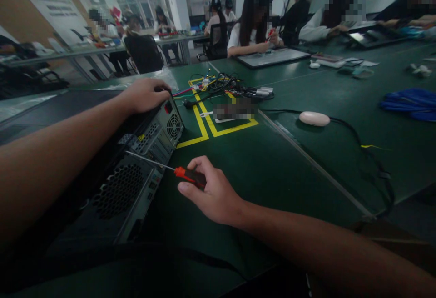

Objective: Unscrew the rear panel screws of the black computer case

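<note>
A black desktop computer case point(161, 146) lies on the left of the green table, its metal rear panel facing right. My left hand point(145, 96) is on top of it near the far corner, fingers curled over the edge. In my right hand point(216, 193) is a screwdriver point(186, 174) with a red and black handle, gripped between thumb and fingers. The long thin shaft points left, and its tip meets the rear panel near the case's upper edge, above a honeycomb vent point(119, 189). Whether a screw sits under the tip is too small to tell.
Beyond the case lies a tangle of cables point(235, 84) by yellow tape lines point(235, 128). A phone-like object point(233, 111), partly blurred, rests inside them. To the right are a white oval device point(314, 118) on a black cord and a blue bundle point(407, 103). Several people sit across the table.
</note>
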The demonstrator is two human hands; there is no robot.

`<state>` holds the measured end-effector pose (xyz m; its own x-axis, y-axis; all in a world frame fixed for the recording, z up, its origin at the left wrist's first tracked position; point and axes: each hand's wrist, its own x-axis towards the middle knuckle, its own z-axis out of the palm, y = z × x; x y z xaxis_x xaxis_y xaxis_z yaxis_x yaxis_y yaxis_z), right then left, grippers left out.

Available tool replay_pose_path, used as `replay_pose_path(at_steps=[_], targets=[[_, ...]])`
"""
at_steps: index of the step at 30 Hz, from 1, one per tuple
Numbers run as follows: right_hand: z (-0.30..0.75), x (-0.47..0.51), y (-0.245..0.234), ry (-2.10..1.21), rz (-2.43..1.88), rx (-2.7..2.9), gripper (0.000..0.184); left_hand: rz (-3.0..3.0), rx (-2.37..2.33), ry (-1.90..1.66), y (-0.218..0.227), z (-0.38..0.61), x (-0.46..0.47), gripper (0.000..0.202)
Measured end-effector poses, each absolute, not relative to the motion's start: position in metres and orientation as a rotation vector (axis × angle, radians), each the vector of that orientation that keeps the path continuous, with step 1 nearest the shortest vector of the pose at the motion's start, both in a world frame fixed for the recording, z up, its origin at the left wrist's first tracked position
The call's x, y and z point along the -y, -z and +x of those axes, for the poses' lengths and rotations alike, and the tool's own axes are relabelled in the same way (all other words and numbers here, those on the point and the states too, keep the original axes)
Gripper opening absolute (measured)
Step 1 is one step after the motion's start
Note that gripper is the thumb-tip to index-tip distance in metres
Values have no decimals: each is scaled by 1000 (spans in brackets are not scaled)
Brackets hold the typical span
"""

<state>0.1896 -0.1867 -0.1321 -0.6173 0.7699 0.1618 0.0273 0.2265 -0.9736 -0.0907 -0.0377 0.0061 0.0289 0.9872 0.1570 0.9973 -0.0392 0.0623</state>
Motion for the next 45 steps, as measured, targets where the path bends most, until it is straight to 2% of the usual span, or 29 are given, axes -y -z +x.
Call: replay_pose_path(at_steps=[2, 6, 12, 41, 45], targets=[[190, 187, 131, -1416, -748, 1850, 33, -2204, 2139, 253, -6, -91, 37, 69], [191, 184, 128, -1410, -710, 1839, 24, -2221, 2143, 254, -7, -93, 37, 73], [192, 183, 127, -1403, -725, 1851, 24, -2200, 2163, 196, -9, -91, 38, 78], [191, 179, 129, -1296, -744, 1870, 19, -2200, 2159, 298, -6, -87, 40, 71], [192, 179, 126, -1290, -686, 1910, 27, -2228, 2135, 233, -9, -86, 40, 73]])
